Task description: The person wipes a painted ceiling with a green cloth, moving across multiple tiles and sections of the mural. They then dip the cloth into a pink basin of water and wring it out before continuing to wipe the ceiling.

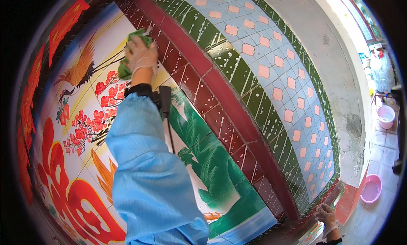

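Observation:
My left hand (141,54), in a clear thin glove, presses a crumpled green cloth (124,70) flat against a tiled wall mural (187,114). It lies near the mural's upper edge, beside the dark red border tiles (171,54). My light blue sleeve (149,168) crosses the picture and covers part of the mural. Beside the black cuff is a black object (164,98) with a thin dark rod. Far down at the right is my right hand (325,214), gloved too, at the edge of the wall. Its fingers look bent, and its grip is unclear.
White streaks and drops mark the dark red and green tiles (229,63). Beyond them run blue tiles with pink shapes (276,60) and bare plaster (318,44). A pink basin (371,188) and a pale bucket (386,117) stand on the floor. Red paper hangings (65,25) hang at left.

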The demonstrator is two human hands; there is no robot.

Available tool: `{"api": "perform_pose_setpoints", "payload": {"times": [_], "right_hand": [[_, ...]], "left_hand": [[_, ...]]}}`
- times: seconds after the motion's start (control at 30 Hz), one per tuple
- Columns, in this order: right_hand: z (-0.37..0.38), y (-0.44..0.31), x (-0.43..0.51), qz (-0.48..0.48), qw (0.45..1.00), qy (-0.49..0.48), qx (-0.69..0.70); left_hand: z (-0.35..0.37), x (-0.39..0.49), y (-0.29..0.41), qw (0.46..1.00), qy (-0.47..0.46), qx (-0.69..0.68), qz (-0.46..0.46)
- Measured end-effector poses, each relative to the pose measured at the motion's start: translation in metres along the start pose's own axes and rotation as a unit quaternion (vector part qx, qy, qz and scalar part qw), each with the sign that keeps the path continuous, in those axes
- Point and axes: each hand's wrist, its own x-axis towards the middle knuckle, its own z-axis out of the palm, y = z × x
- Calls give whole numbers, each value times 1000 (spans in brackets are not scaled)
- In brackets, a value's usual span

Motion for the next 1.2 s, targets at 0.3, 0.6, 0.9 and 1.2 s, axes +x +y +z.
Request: {"api": "perform_pose_setpoints", "payload": {"times": [0.3, 0.6, 0.9, 1.2], "right_hand": [[13, 26, 1, 37, 999, -10, 5], [47, 52, -16, 74, 993, -13, -95], [80, 60, -22, 74, 992, -77, -62], [106, 65, -40, 77, 990, -78, -89]], "left_hand": [[8, -41, 22, 984, 41, 35, 168], [-12, -114, -21, 948, 19, -10, 317], [-55, -156, -126, 953, -4, 5, 302], [-77, -165, -232, 979, 12, 65, 191]]}}
